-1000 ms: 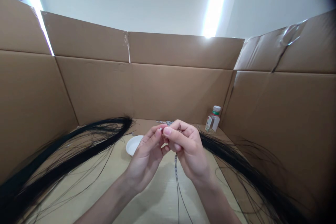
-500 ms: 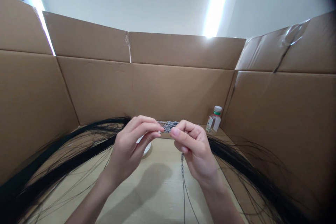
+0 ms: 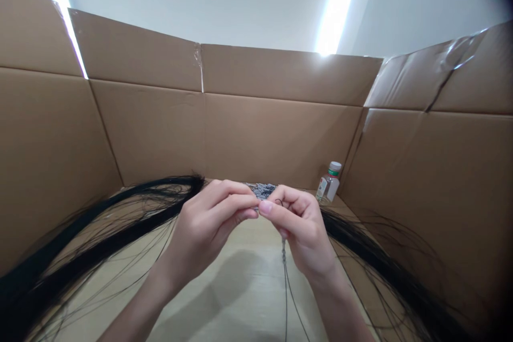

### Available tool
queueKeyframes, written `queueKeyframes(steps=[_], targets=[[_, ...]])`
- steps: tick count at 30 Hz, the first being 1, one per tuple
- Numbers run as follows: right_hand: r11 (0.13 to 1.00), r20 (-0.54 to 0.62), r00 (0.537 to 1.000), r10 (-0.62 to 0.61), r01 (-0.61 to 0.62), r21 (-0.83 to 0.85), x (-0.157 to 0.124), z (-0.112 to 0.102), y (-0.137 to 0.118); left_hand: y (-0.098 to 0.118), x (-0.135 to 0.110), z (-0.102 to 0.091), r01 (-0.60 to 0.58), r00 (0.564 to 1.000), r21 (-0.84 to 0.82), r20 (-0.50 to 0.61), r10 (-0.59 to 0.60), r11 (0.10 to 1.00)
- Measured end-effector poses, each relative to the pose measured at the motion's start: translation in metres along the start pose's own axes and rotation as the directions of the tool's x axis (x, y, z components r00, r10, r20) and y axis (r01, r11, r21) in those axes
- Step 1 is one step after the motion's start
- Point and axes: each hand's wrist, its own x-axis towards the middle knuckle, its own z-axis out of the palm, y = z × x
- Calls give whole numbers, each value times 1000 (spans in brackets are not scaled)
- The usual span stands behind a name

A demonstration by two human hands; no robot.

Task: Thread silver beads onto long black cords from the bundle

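Note:
My left hand [image 3: 216,219] is closed in a pinch, its fingertips touching those of my right hand. The small white bead that showed at its fingertips in the earlier view is now hidden. My right hand [image 3: 300,224] pinches a thin dark cord, and a bit of it loops up above the thumb. Below that hand hangs a beaded stretch of the cord [image 3: 284,251] with small clear-grey beads, and two loose cord ends trail down from it. Behind the fingertips lies a bundle of black-and-white patterned strands [image 3: 263,191], partly covered by my hands.
A clear bottle [image 3: 329,184] with a white cap stands in the back right corner. Cardboard walls [image 3: 280,139] enclose the pale tabletop [image 3: 240,288] at the back and sides. Long dark hair [image 3: 132,230] hangs into view on both sides.
My left hand has moved right, and its fingertips now meet my right hand's. The bead and the white dish behind my left hand have gone out of sight. A cord loop now shows above my right thumb.

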Motion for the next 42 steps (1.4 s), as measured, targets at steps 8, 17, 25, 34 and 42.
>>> queueKeyframes(steps=[8, 17, 25, 34, 42], targets=[[1000, -25, 1000, -19, 19, -18, 1, -1, 0, 5, -2, 5, 16, 999, -46, -39, -18, 999], [999, -26, 999, -44, 43, -27, -2, 0, -3, 6, 0, 8, 11, 999, -62, -33, -13, 998], [996, -34, 999, -42, 39, -83, -1, -4, -4, 6, 0, 7, 7, 1000, -19, -12, -7, 1000], [999, 8, 1000, -26, 26, -23, 1, -3, -3, 6, 0, 6, 2, 1000, -1, -8, -2, 1000], [1000, 23, 1000, -21, 22, -22, 1, -4, -2, 6, 0, 4, -21, 1000, 18, -13, 21, 1000]])
